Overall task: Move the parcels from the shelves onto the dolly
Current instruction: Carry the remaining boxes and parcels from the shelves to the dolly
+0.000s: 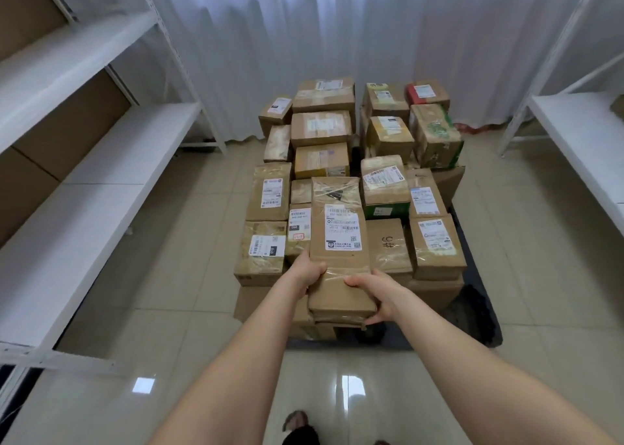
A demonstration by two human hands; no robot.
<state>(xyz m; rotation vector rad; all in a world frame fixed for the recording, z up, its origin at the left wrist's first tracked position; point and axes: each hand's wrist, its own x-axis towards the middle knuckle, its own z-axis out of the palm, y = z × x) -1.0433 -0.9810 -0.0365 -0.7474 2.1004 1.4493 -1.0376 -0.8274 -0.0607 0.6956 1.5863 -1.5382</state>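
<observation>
A long cardboard parcel (339, 232) with a white shipping label lies on top of the stack at the front middle. My left hand (309, 270) grips its near left edge. My right hand (373, 296) holds its near right corner, thumb on top and fingers underneath. Several taped brown parcels (322, 128) cover the dolly (479, 313), whose dark platform shows only at the right and front edges. One parcel at the back right is green-printed (435, 135), another red (426, 94).
White metal shelves (101, 188) run along the left, with brown board behind them. Another white shelf unit (584, 130) stands on the right. White curtains (304, 32) hang behind the dolly. The floor is glossy beige tile (189, 275). My foot (297, 424) shows at the bottom.
</observation>
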